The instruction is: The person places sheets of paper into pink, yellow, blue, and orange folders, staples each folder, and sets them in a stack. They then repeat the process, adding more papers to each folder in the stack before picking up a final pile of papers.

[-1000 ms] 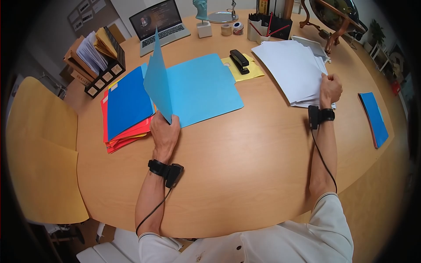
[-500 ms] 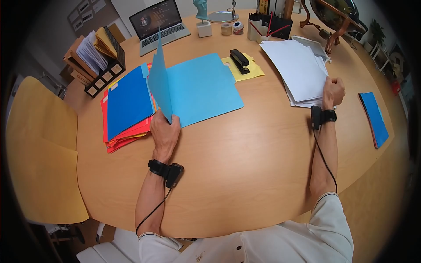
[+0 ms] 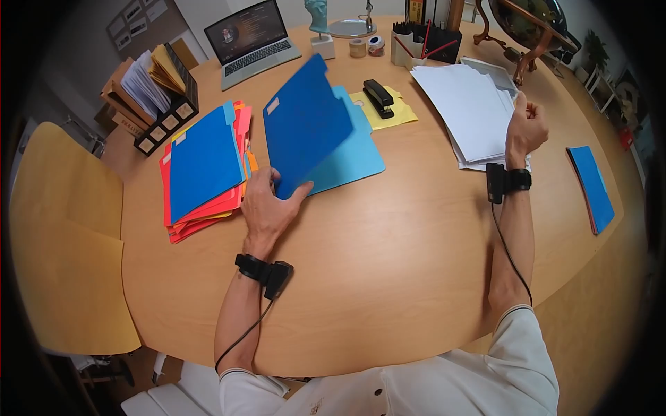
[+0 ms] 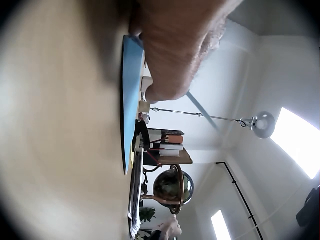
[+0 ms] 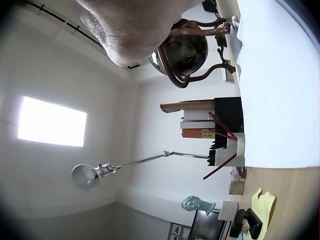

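Note:
In the head view, a folder's dark blue cover (image 3: 305, 121) stands tilted over its light blue inner side (image 3: 357, 156). My left hand (image 3: 267, 208) is at the folder's lower left edge, thumb spread from the fingers, touching near the fold. The left wrist view shows the folder's light blue edge (image 4: 131, 95) beside that hand (image 4: 172, 50). My right hand (image 3: 527, 132), fingers loosely curled, is over the right edge of the white papers (image 3: 465, 114); nothing shows in it. In the right wrist view the hand (image 5: 140, 27) appears apart from the papers (image 5: 280, 90); its fingertips are hidden.
Blue, red and yellow folders (image 3: 205, 166) are piled at the left. Behind stand a file holder (image 3: 166, 125), a laptop (image 3: 253, 52) and a small bust (image 3: 319, 24). A stapler (image 3: 379, 98) lies on yellow paper (image 3: 402, 116). A narrow blue folder (image 3: 591, 188) lies far right.
The upright folder cover has swung right, showing its dark blue outer side. My left thumb has spread from the fingers. My right hand has moved slightly up along the papers' edge.

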Tool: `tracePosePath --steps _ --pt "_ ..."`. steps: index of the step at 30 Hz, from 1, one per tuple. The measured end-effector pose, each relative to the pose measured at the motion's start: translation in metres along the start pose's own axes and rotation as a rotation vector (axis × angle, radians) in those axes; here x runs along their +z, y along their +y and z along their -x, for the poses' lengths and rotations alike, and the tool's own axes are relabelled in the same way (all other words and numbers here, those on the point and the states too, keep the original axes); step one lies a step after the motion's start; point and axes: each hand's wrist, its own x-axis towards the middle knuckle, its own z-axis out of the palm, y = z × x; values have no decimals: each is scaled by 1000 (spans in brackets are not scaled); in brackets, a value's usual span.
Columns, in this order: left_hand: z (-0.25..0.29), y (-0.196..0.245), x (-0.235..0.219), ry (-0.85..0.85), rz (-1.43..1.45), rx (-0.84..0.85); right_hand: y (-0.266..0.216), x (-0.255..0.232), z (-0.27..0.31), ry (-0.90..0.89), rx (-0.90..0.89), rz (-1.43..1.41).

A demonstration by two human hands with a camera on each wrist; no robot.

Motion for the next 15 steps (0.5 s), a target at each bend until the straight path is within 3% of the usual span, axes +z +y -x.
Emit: tracePosePath --steps 2,4,6,12,14,15 --pt "2 -1 3 50 46 92 -10 2 4 -79 -34 -36" --pt "3 0 3 23 81 44 -15 7 11 -152 -16 -106" --pt "3 -2 5 -4 116 -4 -31 7 24 -499 -24 -92" --pt "-2 -24 21 52 353 -107 -80 4 91 -1295 366 -313" --pt "-7 -32 22 15 607 -208 -95 -2 113 -1494 465 -305" --pt "-8 -28 16 18 605 -209 -106 -6 125 -1543 480 -284"
